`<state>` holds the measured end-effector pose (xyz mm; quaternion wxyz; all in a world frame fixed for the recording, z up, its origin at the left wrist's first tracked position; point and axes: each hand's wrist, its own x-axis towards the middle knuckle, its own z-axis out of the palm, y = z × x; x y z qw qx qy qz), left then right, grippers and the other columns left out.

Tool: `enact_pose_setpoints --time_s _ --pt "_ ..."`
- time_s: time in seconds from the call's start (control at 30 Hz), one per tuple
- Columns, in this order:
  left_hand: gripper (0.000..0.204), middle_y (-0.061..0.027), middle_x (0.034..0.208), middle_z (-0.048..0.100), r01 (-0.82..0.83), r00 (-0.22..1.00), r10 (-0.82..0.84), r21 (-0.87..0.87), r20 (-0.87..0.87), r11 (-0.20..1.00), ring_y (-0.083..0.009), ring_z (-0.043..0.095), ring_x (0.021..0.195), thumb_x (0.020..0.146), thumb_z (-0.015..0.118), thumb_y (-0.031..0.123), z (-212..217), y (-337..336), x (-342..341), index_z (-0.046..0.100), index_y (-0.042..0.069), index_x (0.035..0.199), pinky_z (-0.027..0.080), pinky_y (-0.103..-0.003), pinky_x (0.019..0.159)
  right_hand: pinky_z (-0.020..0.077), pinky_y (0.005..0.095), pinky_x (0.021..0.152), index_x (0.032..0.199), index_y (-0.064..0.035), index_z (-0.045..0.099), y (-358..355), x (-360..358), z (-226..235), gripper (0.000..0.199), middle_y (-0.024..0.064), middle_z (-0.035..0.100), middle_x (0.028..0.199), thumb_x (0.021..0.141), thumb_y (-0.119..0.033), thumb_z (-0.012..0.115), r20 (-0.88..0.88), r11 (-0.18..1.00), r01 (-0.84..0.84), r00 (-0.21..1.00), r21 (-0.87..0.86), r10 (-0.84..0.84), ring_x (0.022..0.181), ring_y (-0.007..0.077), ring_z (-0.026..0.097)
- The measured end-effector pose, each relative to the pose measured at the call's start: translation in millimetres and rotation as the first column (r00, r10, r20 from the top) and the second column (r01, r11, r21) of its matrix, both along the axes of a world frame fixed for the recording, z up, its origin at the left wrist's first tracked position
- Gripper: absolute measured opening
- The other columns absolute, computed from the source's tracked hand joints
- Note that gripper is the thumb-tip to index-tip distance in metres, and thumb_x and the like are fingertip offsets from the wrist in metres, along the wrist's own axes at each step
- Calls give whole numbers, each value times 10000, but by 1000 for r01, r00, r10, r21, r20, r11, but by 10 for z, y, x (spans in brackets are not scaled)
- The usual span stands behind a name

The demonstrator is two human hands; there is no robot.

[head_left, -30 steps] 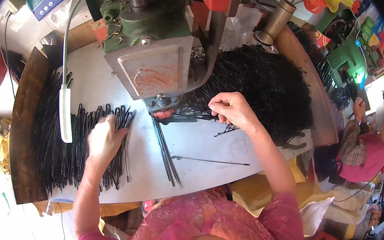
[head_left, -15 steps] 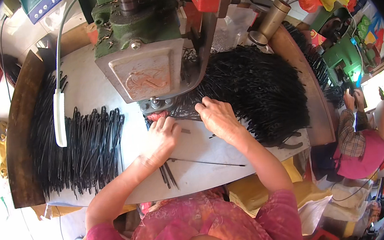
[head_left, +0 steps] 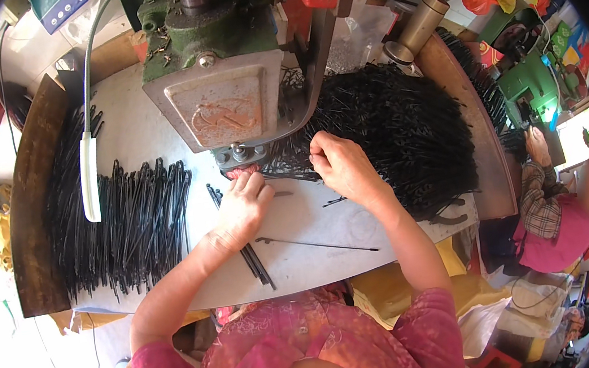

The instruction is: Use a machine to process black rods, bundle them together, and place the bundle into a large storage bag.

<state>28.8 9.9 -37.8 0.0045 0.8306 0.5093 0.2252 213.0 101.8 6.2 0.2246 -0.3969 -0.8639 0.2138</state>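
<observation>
My left hand (head_left: 243,210) is closed, its fingertips against a small reddish bundle (head_left: 242,171) just under the head of a green press machine (head_left: 211,55). What those fingers grip is hidden. Several thin black rods (head_left: 254,265) pass beneath this hand and wrist on the pale table (head_left: 311,266). My right hand (head_left: 345,167), its fingers pinched together, is at the left edge of a large heap of black rods (head_left: 398,136). Whatever it pinches is too dark to make out. One single black rod (head_left: 316,245) lies between my forearms.
A second stack of black rods (head_left: 133,231) lies at the left, beneath a white lamp tube (head_left: 90,178). Brown boards (head_left: 33,214) edge the table. Dark curved handles (head_left: 449,214) lie by the right heap, and a metal flask (head_left: 424,22) stands behind. Another person (head_left: 557,227) sits at the right.
My right hand has shifted slightly right and away from me, its fingers curling further in. More of the rods beneath my left hand now shows to its left. The other person's hands have moved.
</observation>
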Motion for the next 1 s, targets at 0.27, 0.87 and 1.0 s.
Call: enact_pose_setpoints --time_s 0.27,0.87,1.0 --pt "178 -75 748 466 20 985 -31 69 169 997 -238 509 688 620 548 -7 211 -71 95 529 41 791 447 -311 595 429 279 538 862 20 539 -73 54 33 138 130 576 671 737 -34 565 -105 986 -40 994 -162 23 556 179 546" --pt "75 43 559 471 141 240 697 -735 675 663 -22 356 465 746 609 79 358 -81 -230 613 7 766 258 -178 412 392 206 461 944 37 527 -201 -206 68 190 39 546 708 763 -21 536 -284 708 -248 956 -662 69 550 67 483" --pt "66 31 574 481 23 299 658 -694 691 719 -24 349 473 734 618 61 404 -104 -226 601 -1 745 248 -180 419 381 199 432 923 52 537 -172 -308 20 175 40 543 683 767 -28 534 -314 677 -259 949 -689 43 517 61 475"
